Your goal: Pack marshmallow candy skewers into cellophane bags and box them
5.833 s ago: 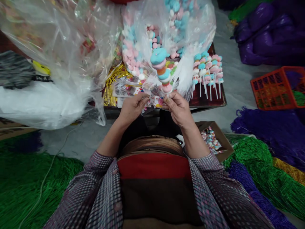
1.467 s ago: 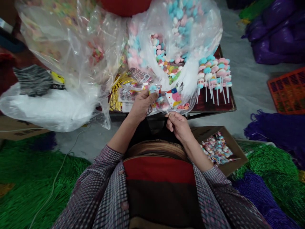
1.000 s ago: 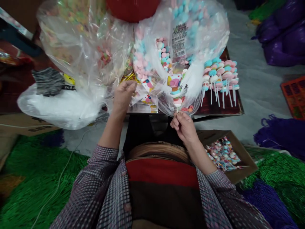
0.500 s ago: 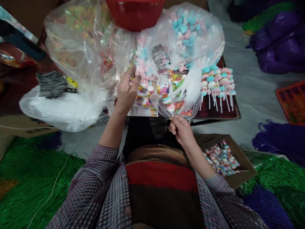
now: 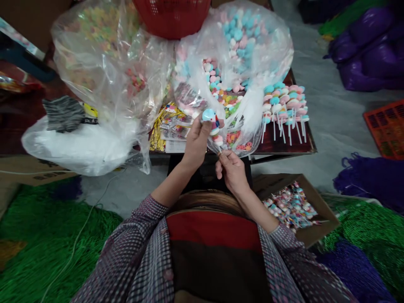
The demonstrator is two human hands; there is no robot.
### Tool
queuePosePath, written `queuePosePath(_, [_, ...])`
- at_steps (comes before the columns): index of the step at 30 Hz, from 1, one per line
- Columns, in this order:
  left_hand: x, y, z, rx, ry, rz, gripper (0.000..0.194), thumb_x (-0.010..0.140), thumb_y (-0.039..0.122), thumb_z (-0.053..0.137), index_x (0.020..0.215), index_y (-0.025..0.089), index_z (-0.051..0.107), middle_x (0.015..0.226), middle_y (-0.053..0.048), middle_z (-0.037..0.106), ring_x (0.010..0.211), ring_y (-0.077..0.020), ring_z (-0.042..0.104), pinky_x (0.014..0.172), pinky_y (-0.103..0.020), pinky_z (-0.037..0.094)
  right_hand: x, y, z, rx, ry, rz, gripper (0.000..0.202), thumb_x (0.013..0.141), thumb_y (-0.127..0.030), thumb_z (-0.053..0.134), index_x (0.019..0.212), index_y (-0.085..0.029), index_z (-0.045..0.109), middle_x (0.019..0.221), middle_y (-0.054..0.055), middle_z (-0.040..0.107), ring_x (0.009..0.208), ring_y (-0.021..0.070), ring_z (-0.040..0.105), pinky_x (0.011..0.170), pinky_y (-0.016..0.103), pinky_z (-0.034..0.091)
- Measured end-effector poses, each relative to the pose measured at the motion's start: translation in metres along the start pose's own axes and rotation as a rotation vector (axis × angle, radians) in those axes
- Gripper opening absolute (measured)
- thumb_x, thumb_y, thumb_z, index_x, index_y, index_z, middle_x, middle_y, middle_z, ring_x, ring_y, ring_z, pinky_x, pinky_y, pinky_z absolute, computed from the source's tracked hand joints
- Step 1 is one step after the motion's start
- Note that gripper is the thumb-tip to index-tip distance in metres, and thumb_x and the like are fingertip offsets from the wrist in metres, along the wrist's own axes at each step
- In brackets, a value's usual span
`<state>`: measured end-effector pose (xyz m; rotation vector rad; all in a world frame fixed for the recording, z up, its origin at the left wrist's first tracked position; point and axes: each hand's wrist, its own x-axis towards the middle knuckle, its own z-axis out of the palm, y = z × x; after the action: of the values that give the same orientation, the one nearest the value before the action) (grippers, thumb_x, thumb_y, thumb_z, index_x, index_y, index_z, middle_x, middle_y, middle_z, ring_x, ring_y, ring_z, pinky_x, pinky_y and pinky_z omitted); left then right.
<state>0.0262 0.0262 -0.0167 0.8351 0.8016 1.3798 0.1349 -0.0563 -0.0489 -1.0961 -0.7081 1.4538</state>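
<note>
My right hand (image 5: 232,168) pinches the white stick of a candy skewer (image 5: 217,139) at the table's front edge. At the top of that skewer, my left hand (image 5: 198,139) has its fingers closed on a small printed wrapper (image 5: 210,118) in blue, white and red. Whether the wrapper covers the candy or lies against it, I cannot tell. Behind the hands lies an open clear bag (image 5: 252,111) with colourful candies. Printed wrappers (image 5: 176,126) and gold ties (image 5: 158,136) are left of my left hand. Finished-looking skewers (image 5: 285,105) lie at the table's right.
Large clear candy bags (image 5: 104,63) fill the back of the table beside a red basket (image 5: 173,19). A white bag (image 5: 78,147) hangs over the front left edge. Below right is a cardboard box (image 5: 326,210) of wrapped candies. Green strands (image 5: 57,235) cover the floor at left.
My left hand has moved right from the bags and wrappers to the skewer's top, now with a printed wrapper. My right hand still holds the stick. The clear bag's opening shows more candies.
</note>
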Motion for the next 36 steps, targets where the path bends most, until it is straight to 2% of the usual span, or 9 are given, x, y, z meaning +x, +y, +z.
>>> queuePosePath(4, [-0.007, 0.008, -0.009, -0.058, -0.075, 0.023, 0.039, 0.081, 0.052, 0.080, 0.108, 0.025, 0.070, 0.104, -0.004, 0.076, 0.115, -0.0192, 0.070, 0.101, -0.033, 0.054, 0.001, -0.001, -0.004, -0.049, 0.013, -0.033, 0.037, 0.080, -0.054, 0.078, 0.088, -0.020, 0.064, 0.052, -0.010, 0.060, 0.037, 0.0052, 0.046, 0.042, 0.020, 0.033])
queuePosePath(7, [0.003, 0.030, -0.015, -0.156, -0.121, -0.038, 0.049, 0.083, 0.060, 0.076, 0.117, 0.026, 0.065, 0.113, -0.005, 0.074, 0.125, -0.0257, 0.067, 0.101, -0.039, 0.054, 0.002, -0.004, -0.009, -0.081, 0.007, -0.050, 0.035, 0.079, -0.052, 0.080, 0.085, -0.020, 0.068, 0.051, -0.009, 0.060, 0.039, 0.0050, 0.046, 0.045, 0.020, 0.033])
queuePosePath(10, [0.012, 0.043, -0.011, -0.205, -0.170, -0.060, 0.044, 0.085, 0.056, 0.075, 0.115, 0.026, 0.065, 0.101, -0.003, 0.075, 0.117, -0.0265, 0.071, 0.096, -0.039, 0.056, 0.002, -0.005, -0.011, -0.097, -0.001, -0.055, 0.034, 0.079, -0.052, 0.080, 0.084, -0.020, 0.070, 0.051, -0.009, 0.060, 0.039, 0.0051, 0.046, 0.046, 0.020, 0.034])
queuePosePath(15, [0.003, 0.029, 0.007, -0.085, -0.066, -0.105, 0.021, 0.089, 0.040, 0.074, 0.103, 0.025, 0.068, 0.065, 0.005, 0.060, 0.085, -0.0156, 0.075, 0.089, -0.031, 0.056, 0.000, -0.004, -0.008, -0.122, 0.004, -0.050, 0.035, 0.082, -0.055, 0.075, 0.085, -0.021, 0.069, 0.050, -0.009, 0.059, 0.038, 0.0057, 0.045, 0.043, 0.021, 0.032])
queuePosePath(20, [-0.012, 0.018, 0.010, -0.077, -0.105, -0.168, 0.027, 0.087, 0.046, 0.076, 0.088, 0.021, 0.064, 0.063, 0.006, 0.058, 0.082, -0.0147, 0.073, 0.085, -0.031, 0.056, 0.000, -0.003, -0.005, -0.082, -0.057, -0.007, 0.036, 0.084, -0.057, 0.073, 0.086, -0.021, 0.067, 0.047, -0.009, 0.056, 0.033, 0.0058, 0.042, 0.039, 0.020, 0.027])
queuePosePath(23, [-0.013, 0.021, 0.002, -0.084, -0.157, -0.166, 0.030, 0.085, 0.048, 0.077, 0.086, 0.021, 0.065, 0.065, 0.004, 0.061, 0.082, -0.0152, 0.073, 0.084, -0.031, 0.056, 0.002, -0.003, -0.008, -0.083, -0.106, -0.006, 0.037, 0.082, -0.056, 0.075, 0.091, -0.021, 0.068, 0.052, -0.009, 0.060, 0.037, 0.0060, 0.047, 0.043, 0.020, 0.034])
queuePosePath(27, [-0.007, 0.026, -0.008, -0.054, -0.180, -0.198, 0.038, 0.081, 0.050, 0.081, 0.103, 0.023, 0.068, 0.073, 0.001, 0.069, 0.094, -0.0184, 0.075, 0.082, -0.030, 0.056, 0.003, -0.004, -0.015, -0.173, -0.068, -0.077, 0.035, 0.078, -0.050, 0.082, 0.096, -0.022, 0.070, 0.063, -0.007, 0.067, 0.048, 0.0070, 0.056, 0.053, 0.022, 0.043])
queuePosePath(32, [0.005, 0.036, -0.014, -0.088, -0.208, -0.130, 0.061, 0.077, 0.055, 0.083, 0.129, 0.031, 0.062, 0.111, -0.005, 0.077, 0.119, -0.0233, 0.070, 0.088, -0.030, 0.056, 0.000, -0.005, -0.023, -0.201, 0.059, -0.119, 0.029, 0.081, -0.049, 0.078, 0.089, -0.021, 0.072, 0.059, -0.008, 0.062, 0.047, 0.0071, 0.053, 0.054, 0.023, 0.043])
queuePosePath(36, [0.011, 0.041, -0.012, -0.100, -0.111, -0.071, 0.056, 0.083, 0.049, 0.078, 0.134, 0.032, 0.061, 0.091, 0.000, 0.075, 0.101, -0.0193, 0.076, 0.086, -0.030, 0.058, -0.002, -0.004, -0.024, -0.320, 0.096, -0.166, 0.028, 0.085, -0.048, 0.075, 0.092, -0.022, 0.073, 0.061, -0.007, 0.063, 0.050, 0.0087, 0.054, 0.055, 0.024, 0.046])
